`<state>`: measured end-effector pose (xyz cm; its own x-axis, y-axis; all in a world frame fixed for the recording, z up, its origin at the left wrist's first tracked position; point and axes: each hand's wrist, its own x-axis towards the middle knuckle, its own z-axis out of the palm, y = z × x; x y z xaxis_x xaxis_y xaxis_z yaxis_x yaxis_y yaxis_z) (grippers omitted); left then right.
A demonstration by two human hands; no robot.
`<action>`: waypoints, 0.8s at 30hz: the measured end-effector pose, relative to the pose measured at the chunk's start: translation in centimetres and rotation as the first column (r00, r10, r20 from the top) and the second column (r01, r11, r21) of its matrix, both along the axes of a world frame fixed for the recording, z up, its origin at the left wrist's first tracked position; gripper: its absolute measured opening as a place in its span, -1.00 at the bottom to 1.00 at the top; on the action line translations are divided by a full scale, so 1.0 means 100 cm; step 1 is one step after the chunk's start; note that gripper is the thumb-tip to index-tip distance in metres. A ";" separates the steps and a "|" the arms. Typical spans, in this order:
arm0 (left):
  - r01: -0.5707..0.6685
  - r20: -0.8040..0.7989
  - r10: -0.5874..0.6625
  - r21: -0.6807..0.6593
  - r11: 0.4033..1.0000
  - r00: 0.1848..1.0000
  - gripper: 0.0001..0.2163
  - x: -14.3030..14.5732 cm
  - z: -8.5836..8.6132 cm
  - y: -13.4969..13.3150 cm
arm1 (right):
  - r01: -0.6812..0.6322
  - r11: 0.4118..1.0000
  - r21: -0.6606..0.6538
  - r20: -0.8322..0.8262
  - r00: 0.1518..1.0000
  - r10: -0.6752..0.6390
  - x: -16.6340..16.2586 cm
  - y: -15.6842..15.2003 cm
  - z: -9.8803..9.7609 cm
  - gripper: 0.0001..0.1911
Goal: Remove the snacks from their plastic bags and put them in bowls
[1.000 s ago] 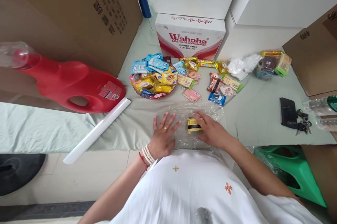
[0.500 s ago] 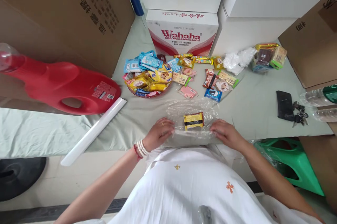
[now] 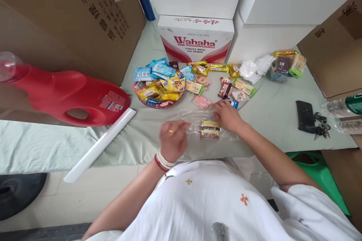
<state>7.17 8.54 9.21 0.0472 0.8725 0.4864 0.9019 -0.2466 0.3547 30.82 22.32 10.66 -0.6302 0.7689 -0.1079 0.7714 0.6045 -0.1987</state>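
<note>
A small yellow-and-brown snack packet [image 3: 210,130] with a dark band lies with a crinkled clear plastic bag [image 3: 195,115] near the table's front edge. At the bag's left side, my left hand [image 3: 173,140] is curled closed on its edge, slightly smeared by motion. My right hand [image 3: 226,115] reaches over the far right side, its bent fingertips pinching the plastic beside a pink packet [image 3: 201,101]. A blue packet [image 3: 233,103] is partly hidden behind that hand. Beyond lie a red-and-brown packet [image 3: 225,88] and a round plate [image 3: 161,105] heaped with wrapped snacks.
A red jug [image 3: 82,97] lies at the left beside a white strip [image 3: 98,146]. White cartons and a Wahaba-style printed water box [image 3: 196,41] stand at the back. To the right are a filled snack bag [image 3: 287,65], a black case [image 3: 305,116], keys [image 3: 321,128] and bottles.
My right hand has moved from the bag's near right corner to its far side. My left hand has risen and turned inward. The yellow-and-brown packet has shifted and turned.
</note>
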 end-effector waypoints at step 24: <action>0.257 -0.122 -0.345 -0.453 0.854 0.931 -0.57 0.044 -0.022 0.015 | 0.092 0.981 -0.168 0.172 0.983 -0.063 -0.032 0.023 -0.021 -0.63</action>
